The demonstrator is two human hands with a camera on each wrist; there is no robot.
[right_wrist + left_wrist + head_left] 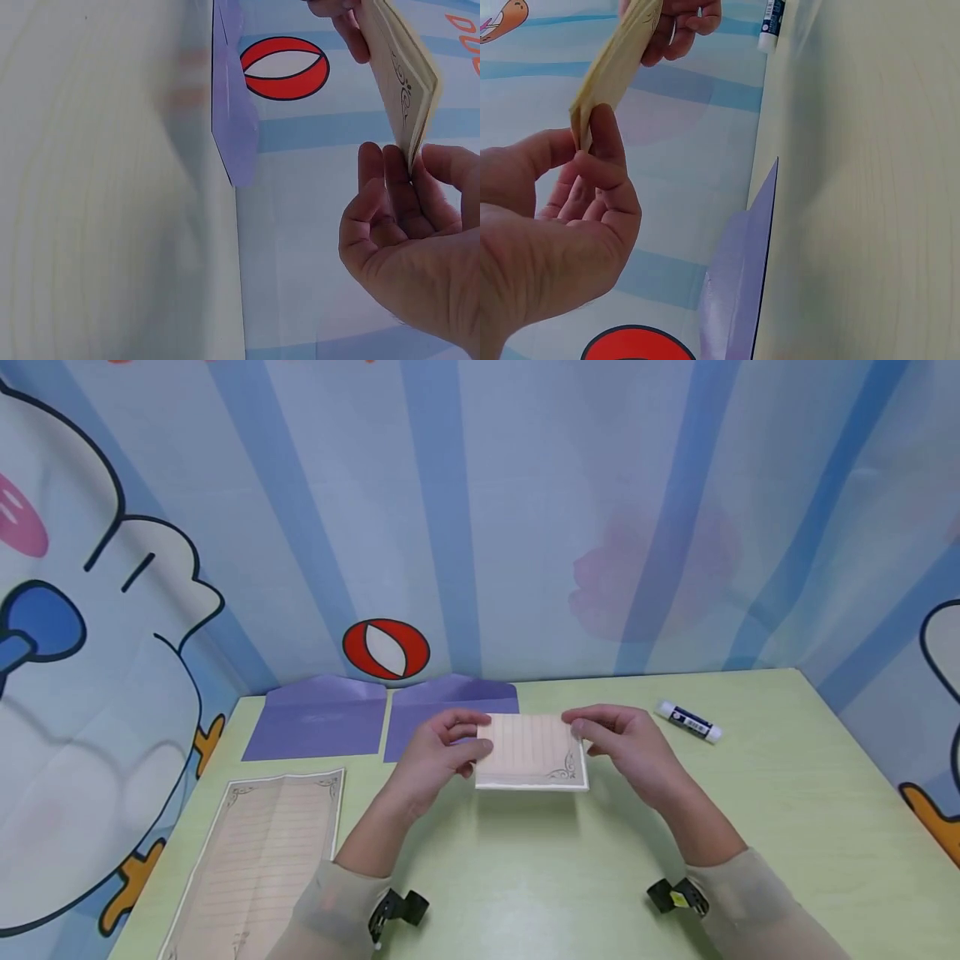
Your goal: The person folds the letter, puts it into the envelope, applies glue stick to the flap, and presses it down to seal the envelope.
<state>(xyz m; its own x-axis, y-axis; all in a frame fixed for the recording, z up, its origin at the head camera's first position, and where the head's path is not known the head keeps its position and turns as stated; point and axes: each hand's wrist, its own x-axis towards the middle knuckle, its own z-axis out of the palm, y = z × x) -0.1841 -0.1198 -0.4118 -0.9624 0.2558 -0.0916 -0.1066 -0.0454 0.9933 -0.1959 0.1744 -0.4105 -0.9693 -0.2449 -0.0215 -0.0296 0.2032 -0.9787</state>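
- Near left, one lined sheet (pixel 258 852) lies unfolded.
- Far left, two purple envelopes (pixel 315 722) wait unfilled.
- Centre: left hand (pixel 435 760) and right hand (pixel 626 747) pinch the folded letter (pixel 532 752) above the table (pixel 787 827).
- Far right, glue stick (pixel 688 721) looks untouched.

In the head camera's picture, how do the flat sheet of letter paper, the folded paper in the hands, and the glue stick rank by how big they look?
Largest to smallest:
1. Flat letter paper, though it lies nearest the camera and runs off the bottom edge.
2. Folded paper, pinched between the left hand and right hand.
3. Glue stick, plainly smallest.
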